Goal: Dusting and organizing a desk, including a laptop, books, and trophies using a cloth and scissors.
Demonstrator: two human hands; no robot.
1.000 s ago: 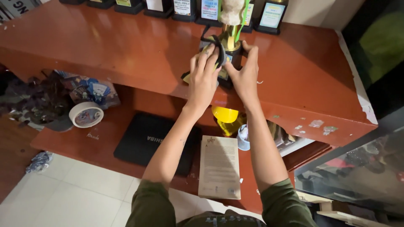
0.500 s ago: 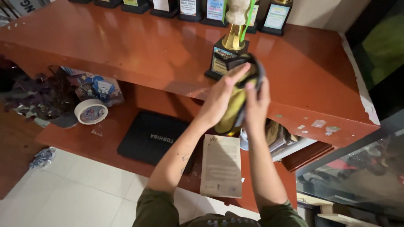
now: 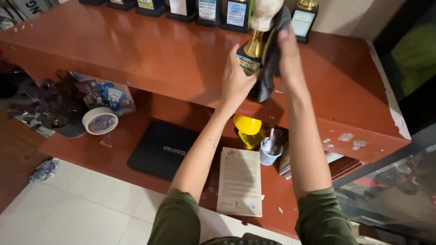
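Right now my left hand [image 3: 236, 81] is wrapped around the black base of the trophy [image 3: 252, 47], fingers curled shut on it, steadying it on the red-brown shelf top [image 3: 136, 50]. My right hand [image 3: 286, 50] presses a dark cloth [image 3: 269, 68] against the gold stem and the upper part, fingers flattened over the fabric and pinching it to the trophy; the cloth hangs down beside the base. The pale top of the trophy pokes out above my fingers, near the top edge of the view.

As for progress, I judge the wiping to be midway: the cloth is up on the stem and figure, while how clean the base is I cannot tell. Other trophies [image 3: 209, 9] stand in a row along the back of the shelf, untouched by the cloth at this point.

Below, on the lower shelf, lie a black laptop [image 3: 161, 149], a pale booklet [image 3: 239, 181], a tape roll [image 3: 100, 120] and a small cup of pens [image 3: 270, 152], with something yellow [image 3: 247, 127] behind it.
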